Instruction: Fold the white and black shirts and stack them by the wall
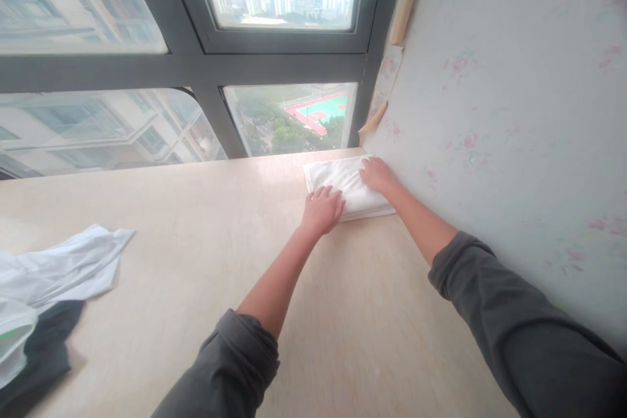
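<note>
A folded white cloth garment (pixel 340 174) lies flat in the corner where the sill meets the window and the right wall. My left hand (pixel 322 210) rests on its near left edge, fingers stretched out and slightly spread. On the far right part of the cloth lies my right hand (pixel 378 175), its fingers reaching over the top; its thumb side is partly hidden. Both palms face down, and neither hand is wrapped around the fabric.
The pale stone-like sill (pixel 206 241) spans the view. At the left lie a loose white garment (pixel 73 264) and a dark cloth (pixel 49 346). Grey window frames (pixel 289 65) stand at the back. Flowered wallpaper (pixel 490 91) covers the right wall, peeling near the window.
</note>
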The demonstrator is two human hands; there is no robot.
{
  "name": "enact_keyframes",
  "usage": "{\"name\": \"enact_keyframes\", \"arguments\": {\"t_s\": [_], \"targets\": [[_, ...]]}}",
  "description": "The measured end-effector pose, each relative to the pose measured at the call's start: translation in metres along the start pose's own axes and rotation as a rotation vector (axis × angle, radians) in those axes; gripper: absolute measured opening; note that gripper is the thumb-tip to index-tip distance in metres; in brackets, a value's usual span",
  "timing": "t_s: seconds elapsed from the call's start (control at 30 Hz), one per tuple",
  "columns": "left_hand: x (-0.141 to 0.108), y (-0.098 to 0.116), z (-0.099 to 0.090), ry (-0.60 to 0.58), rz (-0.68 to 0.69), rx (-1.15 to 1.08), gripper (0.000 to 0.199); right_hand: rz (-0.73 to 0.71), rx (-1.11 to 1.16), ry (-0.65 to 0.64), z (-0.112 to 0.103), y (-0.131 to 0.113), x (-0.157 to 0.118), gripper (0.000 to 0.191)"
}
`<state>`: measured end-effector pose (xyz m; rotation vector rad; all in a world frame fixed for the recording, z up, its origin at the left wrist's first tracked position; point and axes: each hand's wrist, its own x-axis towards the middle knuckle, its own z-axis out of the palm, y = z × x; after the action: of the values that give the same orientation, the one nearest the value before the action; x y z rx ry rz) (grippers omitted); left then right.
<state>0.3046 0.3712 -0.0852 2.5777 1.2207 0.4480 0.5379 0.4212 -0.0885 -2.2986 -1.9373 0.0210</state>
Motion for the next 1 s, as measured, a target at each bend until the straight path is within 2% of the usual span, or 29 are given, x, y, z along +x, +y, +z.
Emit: {"name": "enact_keyframes", "arguments": {"t_s": [0.13,0.27,0.37,0.43,0.53,0.57,0.63,0.7,0.83,0.93,1.0], "targets": [[0.007,-0.011,-0.001,0.025,-0.129,-0.016,0.049,0.027,0.042,0.067,0.003,-0.004,-0.029,0.054],[0.007,-0.023,0.005,-0.007,-0.172,-0.059,0.047,0.042,0.089,0.104,0.013,0.009,-0.066,0.05],[-0.008,-0.028,0.001,0.059,-0.186,-0.084,0.049,0.039,0.129,0.18,0.01,0.012,-0.083,0.05],[-0.029,-0.03,-0.009,0.108,-0.195,-0.1,0.047,0.027,0.167,0.274,0.002,0.005,-0.096,0.05],[-0.078,-0.037,-0.033,0.127,-0.189,-0.136,0.033,-0.095,0.322,0.423,-0.005,-0.025,-0.13,0.041],[-0.099,-0.041,-0.042,0.123,-0.191,-0.148,0.029,-0.149,0.396,0.435,-0.004,-0.039,-0.147,0.037],[-0.146,-0.051,-0.058,0.116,-0.212,-0.158,0.026,-0.213,0.526,0.366,0.002,-0.07,-0.186,0.032],[-0.199,-0.06,-0.069,0.132,-0.266,-0.133,0.027,-0.249,0.596,0.249,0.014,-0.101,-0.23,0.035],[-0.297,-0.076,-0.071,0.219,-0.437,0.02,0.031,-0.364,0.666,0.117,0.038,-0.151,-0.301,0.04],[-0.346,-0.09,-0.074,0.257,-0.524,0.146,0.031,-0.483,0.549,0.083,0.048,-0.168,-0.326,0.034],[-0.365,-0.105,-0.087,0.295,-0.576,0.221,0.029,-0.506,0.476,0.071,0.051,-0.17,-0.33,0.031]]}}
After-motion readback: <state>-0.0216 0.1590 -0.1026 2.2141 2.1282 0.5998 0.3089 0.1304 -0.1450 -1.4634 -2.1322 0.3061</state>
